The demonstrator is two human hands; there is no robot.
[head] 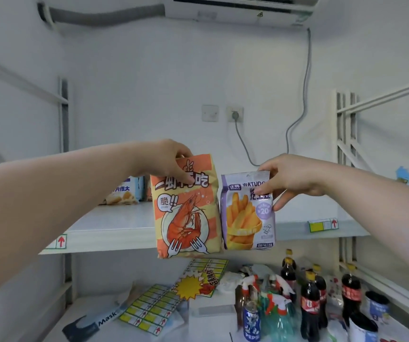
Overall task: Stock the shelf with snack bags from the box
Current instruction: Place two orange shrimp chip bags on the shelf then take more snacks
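My left hand [167,160] grips the top of an orange and yellow shrimp snack bag [187,218]. My right hand [290,180] pinches the top corner of a purple fries snack bag [246,218]. Both bags hang upright side by side, touching, in front of the white shelf's [114,228] front edge. At the back left of that shelf stands a blue and white snack bag [124,192], partly hidden by my left forearm. The box is not in view.
The lower shelf holds cola bottles [309,304], a Pepsi can [251,322], spray bottles [276,292], sheets of yellow price labels [153,309] and a mask box [92,323]. A price tag [323,225] sits on the shelf edge at right. Metal racks stand on both sides.
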